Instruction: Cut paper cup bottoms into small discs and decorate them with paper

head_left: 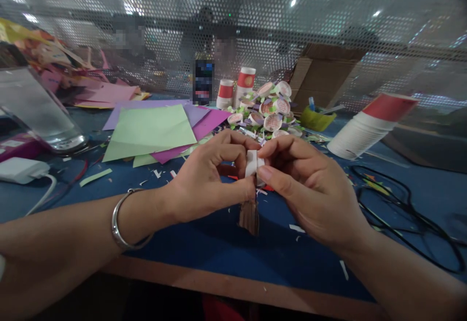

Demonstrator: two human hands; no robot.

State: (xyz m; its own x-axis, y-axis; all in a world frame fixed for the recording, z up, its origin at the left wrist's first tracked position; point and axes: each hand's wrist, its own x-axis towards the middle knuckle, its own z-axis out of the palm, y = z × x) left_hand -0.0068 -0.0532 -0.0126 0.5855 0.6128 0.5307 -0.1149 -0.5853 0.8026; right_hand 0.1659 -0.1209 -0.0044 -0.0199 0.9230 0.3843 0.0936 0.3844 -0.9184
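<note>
Both hands meet in the middle of the head view around a small white paper piece (pixel 251 163), which looks folded or rolled. My left hand (pixel 215 175) pinches it from the left between thumb and fingers. From the right, my right hand (pixel 306 180) presses thumb and index finger against it. Below the left thumb is a brown fringed piece (pixel 249 219); whether it is joined to the white paper I cannot tell. Bits of red paper (pixel 268 187) show behind the fingertips. Cut paper scraps lie on the blue table (pixel 219 248) around the hands.
Green paper sheets (pixel 153 129) and purple ones lie left, near a glass of water (pixel 62 116) and a white charger (pixel 24 170). Behind the hands is a pile of decorated cup pieces (pixel 272 109). Stacked paper cups (pixel 365 129) and a black cable (pixel 404 214) are at right.
</note>
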